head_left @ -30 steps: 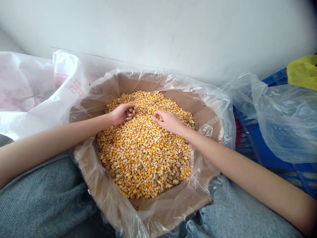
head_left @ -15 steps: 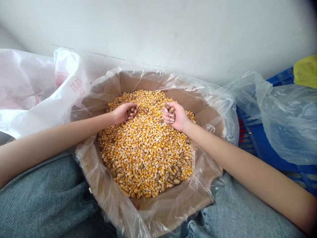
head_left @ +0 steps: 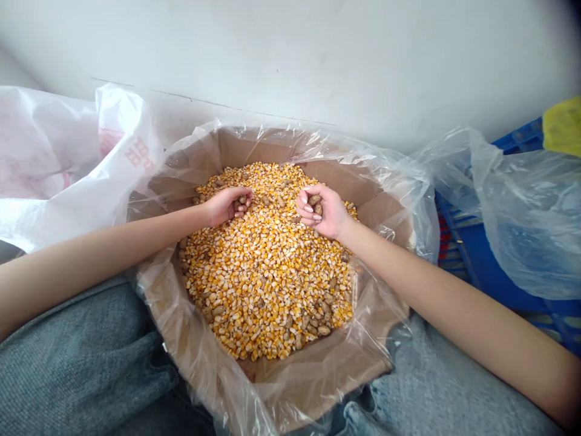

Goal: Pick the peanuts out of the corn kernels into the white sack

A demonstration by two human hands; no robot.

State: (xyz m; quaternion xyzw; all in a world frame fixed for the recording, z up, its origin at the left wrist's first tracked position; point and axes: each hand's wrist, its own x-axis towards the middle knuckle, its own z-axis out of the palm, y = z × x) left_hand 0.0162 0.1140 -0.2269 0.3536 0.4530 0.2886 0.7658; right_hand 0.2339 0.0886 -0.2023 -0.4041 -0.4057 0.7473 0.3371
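Yellow and white corn kernels fill much of a cardboard box lined with clear plastic. Unshelled peanuts lie among the kernels, thickest at the near right. My left hand is curled closed around peanuts over the far left of the corn. Opposite it, my right hand is closed on several peanuts, their shells showing between thumb and fingers. Both hands are just above the corn, a short gap between them. How many peanuts each palm hides I cannot tell.
A white woven sack with red print stands on the left. At the right are a blue plastic crate, loose clear plastic and something yellow. A pale wall rises behind the box. My jeans-clad legs flank it.
A peanut at my right thumb and fingertips no longer shows there, and one more peanut lies on the corn between my hands. My left hand is almost unmoved.
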